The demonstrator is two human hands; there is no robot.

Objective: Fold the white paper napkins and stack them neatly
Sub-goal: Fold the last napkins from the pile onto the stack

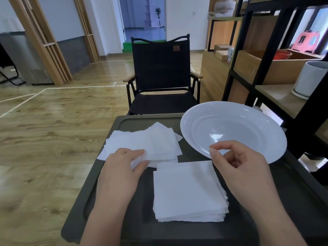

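Looking at the folded stack [190, 190] as the anchor, I'd say this job is somewhere past the middle. That stack is a decent pile of squared-off white napkins sitting on the dark tabletop [287, 201], edges mostly lined up, though the right-hand edges fan out a bit. Just behind and to the left of it is the loose pile of unfolded napkins [147, 141], a handful of sheets lying crooked on each other. Can't count them, but it's clearly more than one or two, so there's folding left.

The left hand [124, 167] is right beside the stack's far-left corner, fingers curled onto the near edge of the loose pile and pinching up what looks like the top sheet. The right hand [237, 162] hovers just past the stack's far-right corner, thumb and forefinger drawn close together but with nothing between them as far as I can tell. My guess is it's about to help with the next sheet.

Behind and to the right of the stack there's a big white plate [234, 128] with nothing on it, its near rim partly hidden by the right hand.

The surface itself is a dark olive tray-like top with a raised lip, pretty small. Beyond the stack, straight ahead, is a black folding chair [159, 71] on a wood-look floor [53, 121], with a doorway further back. Off to the right of the stack is a black-framed shelving unit [266, 50] with boxes and a white pot.
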